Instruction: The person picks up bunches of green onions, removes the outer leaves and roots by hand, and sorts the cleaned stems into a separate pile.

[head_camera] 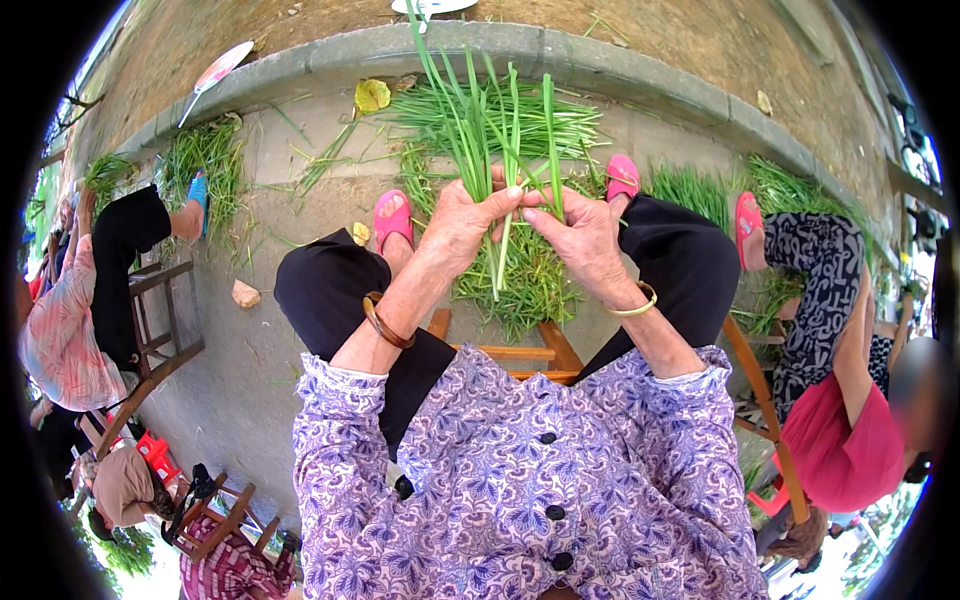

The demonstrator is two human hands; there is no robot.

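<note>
My left hand (476, 217) is closed around a small bunch of long green leaf blades (471, 142), whose pale stem ends point down between my knees. Beside it, the fingertips of my right hand (574, 232) pinch a few more green blades (553, 142) at their lower part. Both hands meet at the fingertips over the pavement. Beyond them lies a broad pile of similar green blades (427, 116) against the kerb. Beneath the hands is a looser heap of short, tangled green leaves (517, 289). My palms are mostly hidden.
A stone kerb (480, 49) curves across the far side. Yellow leaves (372, 95) and a hand fan (221, 67) lie near it. A stone (246, 294) is on the pavement at left. People sit on both sides beside further green piles (686, 195); a wooden chair (161, 330) stands left.
</note>
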